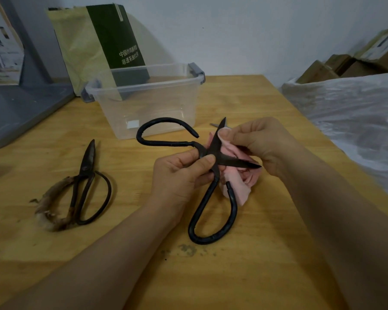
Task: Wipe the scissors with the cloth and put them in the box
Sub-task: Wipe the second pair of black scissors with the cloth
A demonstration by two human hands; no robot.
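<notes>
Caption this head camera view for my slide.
Left hand holds open scissors while right hand pinches the cloth on a blade, box behind.

A green-and-yellow bag (103,41) stands at the wooden table's (54,253) back edge, with cardboard cartons (336,66) beyond white plastic sheeting (349,113).

— What sort of place is shown?
— A storeroom is suggested: cartons (318,70) are piled by a bare wall (233,30), sheeting (356,121) is spread beside a wooden table (267,253), and a bag (76,48) is propped behind.
</notes>
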